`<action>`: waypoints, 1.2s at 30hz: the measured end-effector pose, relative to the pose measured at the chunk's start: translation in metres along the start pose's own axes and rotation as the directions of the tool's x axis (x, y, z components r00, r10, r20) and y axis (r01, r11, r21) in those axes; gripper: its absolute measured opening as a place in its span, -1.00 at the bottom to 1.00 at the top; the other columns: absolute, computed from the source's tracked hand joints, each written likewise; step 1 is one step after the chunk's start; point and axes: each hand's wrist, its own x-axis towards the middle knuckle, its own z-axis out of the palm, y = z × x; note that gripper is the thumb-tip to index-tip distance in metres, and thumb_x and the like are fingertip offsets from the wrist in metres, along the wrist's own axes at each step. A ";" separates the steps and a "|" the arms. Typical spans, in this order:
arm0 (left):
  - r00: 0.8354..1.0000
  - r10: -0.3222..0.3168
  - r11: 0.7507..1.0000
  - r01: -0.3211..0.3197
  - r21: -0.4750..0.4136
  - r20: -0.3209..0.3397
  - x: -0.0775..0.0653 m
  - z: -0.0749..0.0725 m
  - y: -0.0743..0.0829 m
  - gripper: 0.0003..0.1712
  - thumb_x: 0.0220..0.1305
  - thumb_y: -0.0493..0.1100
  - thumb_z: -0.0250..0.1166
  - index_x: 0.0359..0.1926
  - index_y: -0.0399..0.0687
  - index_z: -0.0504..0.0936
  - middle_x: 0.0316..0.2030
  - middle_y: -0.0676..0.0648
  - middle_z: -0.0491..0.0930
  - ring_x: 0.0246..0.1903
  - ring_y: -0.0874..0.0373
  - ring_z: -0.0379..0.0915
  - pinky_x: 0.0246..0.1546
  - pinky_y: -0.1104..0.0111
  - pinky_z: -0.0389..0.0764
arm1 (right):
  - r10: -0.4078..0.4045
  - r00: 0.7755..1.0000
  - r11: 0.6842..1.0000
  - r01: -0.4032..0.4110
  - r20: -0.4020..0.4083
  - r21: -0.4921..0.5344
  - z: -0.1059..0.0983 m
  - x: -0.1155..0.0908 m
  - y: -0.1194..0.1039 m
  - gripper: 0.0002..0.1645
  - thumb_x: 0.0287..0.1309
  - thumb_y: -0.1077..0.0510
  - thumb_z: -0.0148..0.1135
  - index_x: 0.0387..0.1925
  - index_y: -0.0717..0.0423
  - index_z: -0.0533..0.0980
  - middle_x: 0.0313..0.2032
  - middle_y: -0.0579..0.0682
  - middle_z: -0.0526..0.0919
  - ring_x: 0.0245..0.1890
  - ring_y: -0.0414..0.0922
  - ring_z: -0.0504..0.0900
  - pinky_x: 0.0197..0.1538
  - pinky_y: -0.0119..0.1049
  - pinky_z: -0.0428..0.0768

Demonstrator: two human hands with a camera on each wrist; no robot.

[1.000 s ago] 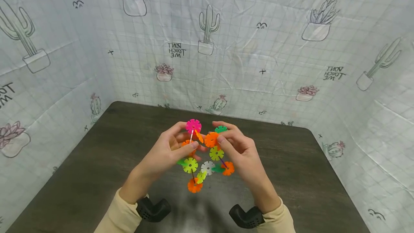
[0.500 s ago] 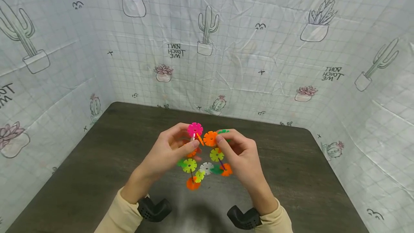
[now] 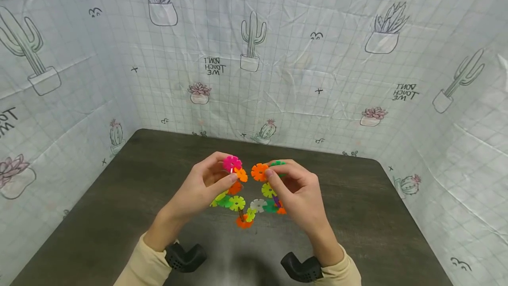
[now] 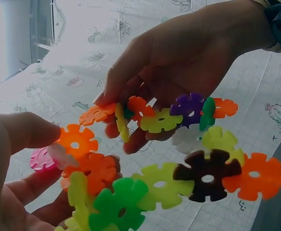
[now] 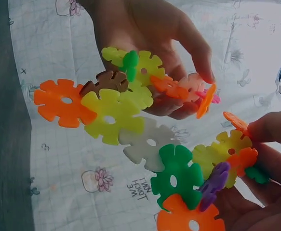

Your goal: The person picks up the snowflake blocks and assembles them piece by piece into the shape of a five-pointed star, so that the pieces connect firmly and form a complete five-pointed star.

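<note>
A loop-like chain of notched plastic snowflake discs hangs between both hands, its two ends apart. My left hand (image 3: 200, 189) pinches the left end, by the pink disc (image 3: 232, 163) and an orange disc (image 3: 241, 174). At the other end, my right hand (image 3: 299, 193) holds an orange disc (image 3: 259, 172) between thumb and fingers, with a green disc (image 3: 276, 163) behind. Below sag a white disc (image 3: 258, 205), a brown disc (image 4: 207, 178) and a purple disc (image 5: 214, 186), linked with several yellow, green and orange ones. Some left-hand fingers are hidden behind the discs.
A dark wood-look table (image 3: 131, 215) lies beneath the hands. Around it hangs a white curtain (image 3: 293, 83) printed with cacti. Each wrist wears a black device (image 3: 185, 257) over a cream sleeve (image 3: 144, 261).
The left end's orange disc came close to the right one, then drew back left, widening the gap. It has turned from edge-on to face the head camera. The right hand has barely moved.
</note>
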 end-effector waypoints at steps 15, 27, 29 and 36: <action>0.999 0.026 0.999 -0.026 -0.023 -0.018 -0.001 0.001 0.004 -0.68 0.36 -0.28 0.33 0.09 -0.24 0.57 -0.09 -0.19 0.62 -0.20 0.01 0.66 -0.13 0.32 0.74 | -0.102 0.994 0.995 0.102 0.038 0.004 0.001 0.003 0.001 -0.85 0.18 0.47 0.32 -0.33 0.24 0.72 -0.17 0.15 0.68 -0.19 -0.12 0.70 -0.13 -0.36 0.73; 0.999 -0.022 0.998 0.020 -0.059 -0.030 -0.001 -0.002 0.006 -0.66 0.37 -0.27 0.30 0.10 -0.30 0.52 -0.12 -0.14 0.61 -0.20 0.03 0.66 -0.14 0.34 0.72 | -0.127 0.988 0.992 0.127 0.083 -0.002 0.002 0.006 0.001 -0.84 0.19 0.48 0.30 -0.33 0.25 0.73 -0.16 0.15 0.68 -0.27 -0.15 0.74 -0.13 -0.36 0.74; 0.999 -0.028 0.996 0.026 -0.085 -0.024 0.000 -0.002 0.006 -0.64 0.38 -0.28 0.30 0.12 -0.33 0.50 -0.11 -0.12 0.61 -0.19 0.05 0.66 -0.12 0.35 0.72 | -0.133 0.988 0.991 0.134 0.081 -0.001 0.002 0.006 0.001 -0.85 0.20 0.47 0.31 -0.32 0.26 0.73 -0.16 0.16 0.68 -0.26 -0.13 0.73 -0.12 -0.36 0.74; 1.000 -0.030 0.982 0.028 -0.185 -0.007 0.001 -0.002 0.006 -0.61 0.40 -0.29 0.27 0.15 -0.40 0.45 -0.10 -0.06 0.61 -0.18 0.10 0.65 -0.09 0.36 0.72 | -0.090 0.991 0.995 0.094 0.102 -0.034 0.002 0.007 -0.002 -0.87 0.21 0.41 0.34 -0.33 0.18 0.75 -0.13 0.09 0.69 -0.28 -0.12 0.74 -0.12 -0.36 0.73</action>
